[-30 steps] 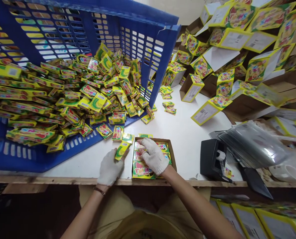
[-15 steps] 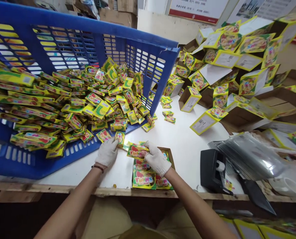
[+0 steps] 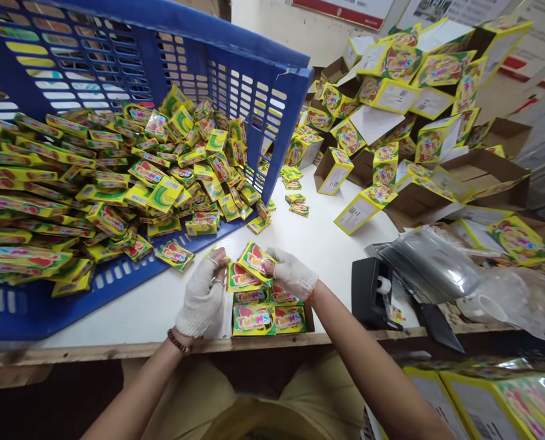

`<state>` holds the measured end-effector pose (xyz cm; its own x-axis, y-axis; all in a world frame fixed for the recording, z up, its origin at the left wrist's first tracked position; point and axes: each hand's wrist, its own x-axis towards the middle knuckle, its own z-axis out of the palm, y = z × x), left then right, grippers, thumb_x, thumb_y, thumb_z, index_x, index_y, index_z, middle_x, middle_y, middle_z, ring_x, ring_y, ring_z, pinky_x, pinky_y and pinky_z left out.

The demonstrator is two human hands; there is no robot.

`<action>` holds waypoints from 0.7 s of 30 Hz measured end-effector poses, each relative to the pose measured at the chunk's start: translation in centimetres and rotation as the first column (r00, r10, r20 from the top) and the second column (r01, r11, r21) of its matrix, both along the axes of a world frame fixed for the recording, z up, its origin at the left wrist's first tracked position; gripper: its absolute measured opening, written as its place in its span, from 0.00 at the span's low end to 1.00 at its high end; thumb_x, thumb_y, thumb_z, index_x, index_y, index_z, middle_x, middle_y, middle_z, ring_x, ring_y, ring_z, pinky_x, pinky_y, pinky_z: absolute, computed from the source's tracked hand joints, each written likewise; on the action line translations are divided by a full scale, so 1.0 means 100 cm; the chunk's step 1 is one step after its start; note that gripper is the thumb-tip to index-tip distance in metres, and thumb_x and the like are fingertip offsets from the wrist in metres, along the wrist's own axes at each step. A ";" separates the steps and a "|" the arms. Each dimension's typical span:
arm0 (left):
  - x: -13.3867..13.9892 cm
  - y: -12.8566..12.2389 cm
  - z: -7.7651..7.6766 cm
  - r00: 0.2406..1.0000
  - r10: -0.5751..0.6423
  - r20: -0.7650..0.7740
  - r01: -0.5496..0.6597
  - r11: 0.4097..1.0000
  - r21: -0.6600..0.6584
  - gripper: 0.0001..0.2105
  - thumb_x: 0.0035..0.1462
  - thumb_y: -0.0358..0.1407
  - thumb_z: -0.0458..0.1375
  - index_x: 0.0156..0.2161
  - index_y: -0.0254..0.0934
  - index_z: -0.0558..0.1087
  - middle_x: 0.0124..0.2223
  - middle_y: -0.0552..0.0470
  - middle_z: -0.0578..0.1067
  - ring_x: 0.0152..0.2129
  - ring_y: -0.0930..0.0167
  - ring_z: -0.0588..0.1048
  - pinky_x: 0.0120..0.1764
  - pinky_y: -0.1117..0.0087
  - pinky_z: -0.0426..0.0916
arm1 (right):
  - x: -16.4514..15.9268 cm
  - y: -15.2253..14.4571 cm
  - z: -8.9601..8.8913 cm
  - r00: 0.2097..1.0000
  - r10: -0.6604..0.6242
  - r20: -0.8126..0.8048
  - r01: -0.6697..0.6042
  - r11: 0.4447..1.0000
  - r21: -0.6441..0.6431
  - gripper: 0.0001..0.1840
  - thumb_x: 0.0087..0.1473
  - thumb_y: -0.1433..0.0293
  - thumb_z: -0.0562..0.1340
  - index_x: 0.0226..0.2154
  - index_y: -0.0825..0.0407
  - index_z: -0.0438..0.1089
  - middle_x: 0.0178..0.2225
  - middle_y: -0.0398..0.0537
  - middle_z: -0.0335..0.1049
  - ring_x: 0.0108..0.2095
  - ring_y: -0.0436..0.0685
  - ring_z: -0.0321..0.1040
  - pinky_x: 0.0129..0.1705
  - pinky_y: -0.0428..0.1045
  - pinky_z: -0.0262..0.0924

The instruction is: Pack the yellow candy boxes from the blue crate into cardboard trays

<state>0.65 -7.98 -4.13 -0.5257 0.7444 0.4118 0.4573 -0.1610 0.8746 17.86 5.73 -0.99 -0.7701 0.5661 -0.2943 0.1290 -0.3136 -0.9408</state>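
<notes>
My right hand (image 3: 293, 275), in a white knitted glove with bare fingertips, pinches a small flat yellow-green "Twins" candy box (image 3: 254, 258). Just left of it, my gloved left hand (image 3: 201, 298) has its fingers closed on another small candy box, mostly hidden by the fingers; only a yellow edge shows. Beneath both hands an open cardboard display carton (image 3: 310, 319) stands at the table's front edge, holding several "Twins" boxes (image 3: 254, 319) laid flat, face up. A further box (image 3: 241, 278) lies tilted under the one in my right hand.
A blue plastic crate (image 3: 281, 131) on the left spills a heap of small candy boxes (image 3: 148, 174). Printed empty cartons (image 3: 368, 208) are piled at the right. A black tape dispenser (image 3: 368, 293) and clear plastic wrap (image 3: 432, 260) lie near the front right.
My left hand has moved from the crate's edge toward the carton, taking a small box from there. My right hand stays above the carton with its box, now tilted. The camera view has shifted.
</notes>
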 end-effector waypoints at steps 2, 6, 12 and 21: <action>0.011 0.004 -0.011 0.955 0.086 0.284 -0.066 0.995 -0.077 0.21 0.60 0.41 0.54 0.57 0.38 0.68 0.55 0.43 0.74 0.50 0.63 0.75 0.55 0.58 0.69 | 0.010 -0.003 -0.007 0.989 -0.085 0.121 0.061 0.979 0.192 0.17 0.48 0.57 0.66 0.35 0.50 0.65 0.31 0.40 0.69 0.33 0.53 0.66 0.37 0.49 0.63; 0.034 0.003 -0.029 0.835 0.079 0.545 0.014 0.986 -0.165 0.26 0.60 0.50 0.53 0.58 0.38 0.67 0.59 0.43 0.70 0.57 0.61 0.68 0.58 0.59 0.65 | 0.015 -0.016 -0.026 0.941 -0.100 0.324 -0.085 0.854 0.513 0.10 0.52 0.69 0.61 0.40 0.51 0.72 0.36 0.44 0.71 0.39 0.56 0.67 0.45 0.52 0.63; 0.059 -0.003 -0.036 0.881 0.091 0.465 0.080 0.939 -0.335 0.28 0.61 0.49 0.48 0.63 0.40 0.63 0.64 0.47 0.65 0.61 0.62 0.63 0.63 0.58 0.58 | -0.006 -0.032 -0.041 0.955 -0.035 0.295 -0.218 0.591 0.777 0.10 0.57 0.74 0.59 0.40 0.53 0.75 0.40 0.50 0.69 0.41 0.55 0.66 0.46 0.50 0.61; -0.037 0.009 -0.039 0.946 -0.013 -0.325 -0.154 0.863 -0.482 0.24 0.56 0.34 0.50 0.58 0.35 0.68 0.66 0.41 0.60 0.65 0.58 0.55 0.66 0.53 0.49 | -0.011 -0.042 -0.055 0.959 -0.144 0.245 -0.156 0.455 0.877 0.11 0.61 0.73 0.56 0.39 0.52 0.74 0.39 0.50 0.72 0.40 0.56 0.66 0.44 0.51 0.58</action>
